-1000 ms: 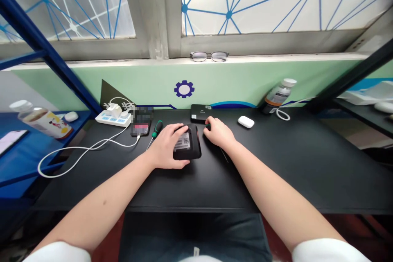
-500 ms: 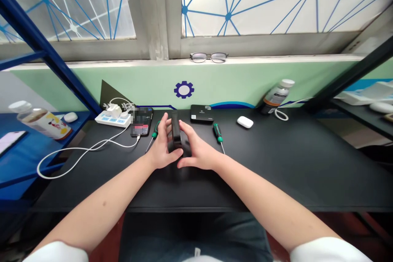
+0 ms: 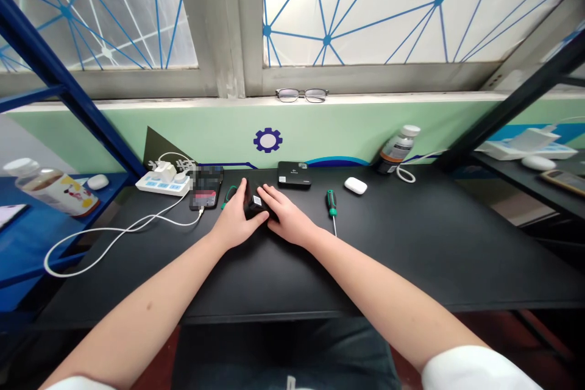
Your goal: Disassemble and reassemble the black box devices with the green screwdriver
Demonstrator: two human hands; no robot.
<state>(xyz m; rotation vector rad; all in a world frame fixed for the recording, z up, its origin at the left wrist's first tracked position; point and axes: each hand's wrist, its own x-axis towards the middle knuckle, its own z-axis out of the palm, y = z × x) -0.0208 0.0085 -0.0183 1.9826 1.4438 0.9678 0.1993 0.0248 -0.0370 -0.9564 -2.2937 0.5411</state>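
Both hands hold a small black box (image 3: pixel 254 205) standing on its edge on the black desk (image 3: pixel 411 256). My left hand (image 3: pixel 235 222) grips its left side, thumb under it. My right hand (image 3: pixel 286 219) lies over its right side with the fingers wrapped on top. A white label shows on the box between my hands. A green-handled screwdriver (image 3: pixel 331 206) lies on the desk just right of my right hand. A second green screwdriver handle (image 3: pixel 228 195) peeks out behind my left hand.
A second flat black box (image 3: pixel 294 175) lies behind the hands. A phone (image 3: pixel 206 189) on a white cable (image 3: pixel 105 237) and a power strip (image 3: pixel 159 181) sit at left. A white earbud case (image 3: pixel 355 185), a pill bottle (image 3: pixel 397 147) and glasses (image 3: pixel 301 95) on the sill are further back.
The black box lay flat under my left hand, then both hands tipped it up on edge. My right hand let go of the screwdriver, which now lies on the desk.
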